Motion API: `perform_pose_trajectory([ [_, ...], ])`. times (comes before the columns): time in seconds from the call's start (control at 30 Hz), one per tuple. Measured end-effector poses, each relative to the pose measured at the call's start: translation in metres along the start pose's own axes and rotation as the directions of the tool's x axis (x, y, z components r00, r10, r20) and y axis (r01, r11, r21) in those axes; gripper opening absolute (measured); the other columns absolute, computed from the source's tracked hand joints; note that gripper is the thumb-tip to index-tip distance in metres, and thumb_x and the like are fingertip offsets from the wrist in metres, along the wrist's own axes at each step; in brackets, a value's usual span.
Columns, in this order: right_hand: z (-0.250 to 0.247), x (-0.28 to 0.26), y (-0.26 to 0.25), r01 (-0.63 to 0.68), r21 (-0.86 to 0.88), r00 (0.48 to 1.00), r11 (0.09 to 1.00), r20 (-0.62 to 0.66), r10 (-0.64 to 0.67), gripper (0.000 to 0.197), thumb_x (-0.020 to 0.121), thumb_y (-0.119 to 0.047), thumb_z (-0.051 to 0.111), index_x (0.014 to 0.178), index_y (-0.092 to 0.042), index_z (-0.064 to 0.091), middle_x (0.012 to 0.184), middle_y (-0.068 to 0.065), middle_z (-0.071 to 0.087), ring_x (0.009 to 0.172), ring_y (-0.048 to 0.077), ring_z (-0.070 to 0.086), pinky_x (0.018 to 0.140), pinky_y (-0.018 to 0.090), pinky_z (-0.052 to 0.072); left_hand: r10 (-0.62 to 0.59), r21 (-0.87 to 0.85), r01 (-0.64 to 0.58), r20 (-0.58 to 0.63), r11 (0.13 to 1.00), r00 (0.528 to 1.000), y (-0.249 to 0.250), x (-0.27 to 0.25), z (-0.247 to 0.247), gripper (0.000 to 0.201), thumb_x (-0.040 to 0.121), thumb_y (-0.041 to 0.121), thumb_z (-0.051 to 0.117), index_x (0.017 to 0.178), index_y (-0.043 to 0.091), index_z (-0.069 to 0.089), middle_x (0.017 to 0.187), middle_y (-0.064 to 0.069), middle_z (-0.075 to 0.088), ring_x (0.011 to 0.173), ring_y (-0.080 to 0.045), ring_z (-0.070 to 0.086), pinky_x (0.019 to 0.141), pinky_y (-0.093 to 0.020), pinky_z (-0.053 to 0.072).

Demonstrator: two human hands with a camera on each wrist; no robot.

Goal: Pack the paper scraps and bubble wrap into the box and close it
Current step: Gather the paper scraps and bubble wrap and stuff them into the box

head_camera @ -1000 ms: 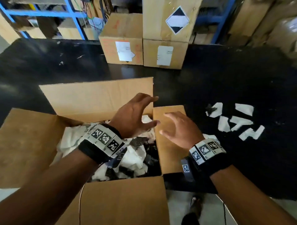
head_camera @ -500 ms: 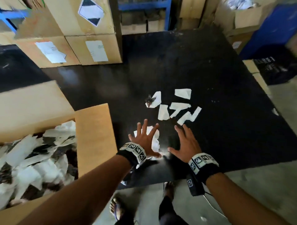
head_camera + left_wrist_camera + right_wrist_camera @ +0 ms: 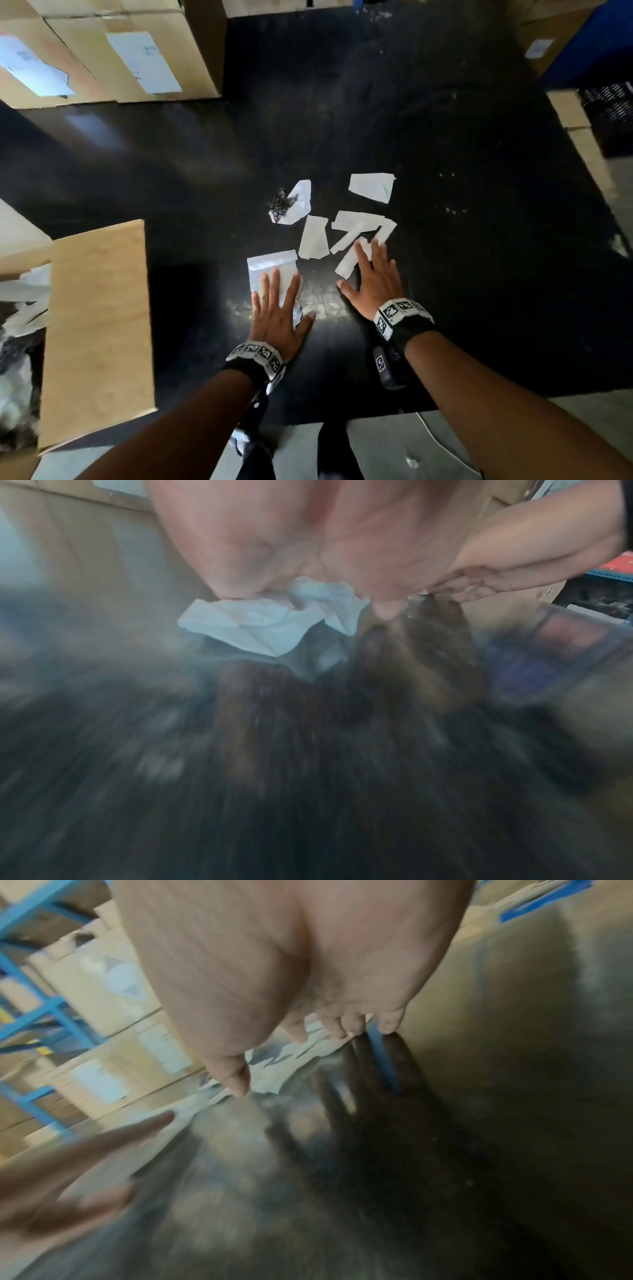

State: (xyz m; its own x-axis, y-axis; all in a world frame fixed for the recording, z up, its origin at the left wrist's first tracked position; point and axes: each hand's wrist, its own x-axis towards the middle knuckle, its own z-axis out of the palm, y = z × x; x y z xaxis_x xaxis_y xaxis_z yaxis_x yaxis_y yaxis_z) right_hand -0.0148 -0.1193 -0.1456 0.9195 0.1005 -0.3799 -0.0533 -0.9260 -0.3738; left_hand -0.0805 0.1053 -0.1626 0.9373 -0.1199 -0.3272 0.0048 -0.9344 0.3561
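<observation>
We record both hands flat on the black bench (image 3: 445, 144). The left hand (image 3: 278, 317) lies with fingers straight and spread on a white rectangular paper scrap (image 3: 272, 265), whose near part is crumpled under the palm; the left wrist view shows that creased white paper (image 3: 270, 626) bunched beneath the palm (image 3: 308, 534). The right hand (image 3: 373, 277) lies palm down with fingers straight, fingertips (image 3: 361, 246) on the near end of a long white paper strip (image 3: 346, 263). Neither grip is closed on anything: both hands are extended and pressing flat.

Beyond the hands more torn white paper pieces lie close together: a narrow one (image 3: 313, 238), an angled pair of strips (image 3: 359, 224), and a four-sided piece (image 3: 371, 186) farthest away. A small crumpled clump of bubble wrap (image 3: 279, 205), dark-speckled, touches another white scrap (image 3: 298, 204) at the left of the group.

The open brown cardboard box (image 3: 99, 308) stands at the left of the bench, one flap folded outward; white paper and dark material (image 3: 20, 308) fill its inside, blurred at the frame edge.

The bench surface is glossy, scuffed near the hands. Closed cardboard cartons with white labels (image 3: 137, 58) stand at its far left. Grey floor (image 3: 394, 445) shows below the near edge. The right wrist view is blurred; it shows blue shelving (image 3: 44, 1010) with cartons.
</observation>
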Motion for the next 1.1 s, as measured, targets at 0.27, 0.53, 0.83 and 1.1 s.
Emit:
perform_pose_trajectory([
  [0.27, -0.021, 0.000, -0.001, 0.294, 0.056, 0.935, 0.954, -0.226, -0.274, 0.059, 0.085, -0.031, 0.069, 0.140, -0.020, 0.050, 0.155, 0.010, 0.041, 0.144, 0.030, 0.039, 0.116, 0.053, 0.036, 0.146, -0.063, -0.161, -0.191, 0.985, 0.971, 0.023, 0.064, -0.067, 0.081, 0.083, 0.064, 0.062, 0.150, 0.027, 0.036, 0.152, -0.005, 0.034, 0.130, -0.029, 0.048, 0.100, -0.053, 0.051],
  [0.53, -0.107, 0.123, 0.032, 0.124, -0.072, 0.973, 0.990, -0.189, -0.135, 0.107, 0.068, -0.070, 0.076, 0.156, -0.035, 0.025, 0.169, 0.006, 0.012, 0.155, 0.031, 0.012, 0.121, 0.056, 0.023, 0.029, 0.079, -0.028, -0.017, 0.996, 0.999, 0.030, 0.171, -0.104, 0.106, 0.069, 0.086, 0.062, 0.156, 0.048, 0.015, 0.168, 0.003, -0.014, 0.156, -0.033, -0.007, 0.120, -0.063, 0.011],
  [0.83, -0.104, 0.138, 0.007, 0.164, -0.095, 0.955, 0.982, 0.263, -0.134, 0.141, 0.048, -0.096, 0.065, 0.158, -0.046, -0.007, 0.171, 0.003, -0.010, 0.157, 0.026, -0.010, 0.124, 0.054, 0.012, 0.136, 0.243, -0.248, 0.402, 0.938, 0.906, 0.004, 0.157, -0.102, 0.158, 0.041, 0.093, 0.073, 0.156, 0.040, -0.023, 0.167, 0.002, -0.028, 0.152, -0.025, -0.028, 0.122, -0.054, -0.004],
  [1.1, -0.057, 0.079, -0.008, 0.464, -0.255, 0.864, 0.848, 0.342, -0.370, 0.162, 0.030, -0.095, 0.072, 0.150, -0.051, -0.029, 0.163, 0.006, -0.036, 0.151, 0.047, -0.019, 0.120, 0.068, 0.005, 0.190, 0.360, -0.379, 0.461, 0.853, 0.867, -0.015, 0.115, -0.092, 0.171, 0.034, 0.089, 0.077, 0.149, 0.036, -0.039, 0.159, -0.003, -0.043, 0.146, -0.031, -0.038, 0.119, -0.051, -0.011],
])
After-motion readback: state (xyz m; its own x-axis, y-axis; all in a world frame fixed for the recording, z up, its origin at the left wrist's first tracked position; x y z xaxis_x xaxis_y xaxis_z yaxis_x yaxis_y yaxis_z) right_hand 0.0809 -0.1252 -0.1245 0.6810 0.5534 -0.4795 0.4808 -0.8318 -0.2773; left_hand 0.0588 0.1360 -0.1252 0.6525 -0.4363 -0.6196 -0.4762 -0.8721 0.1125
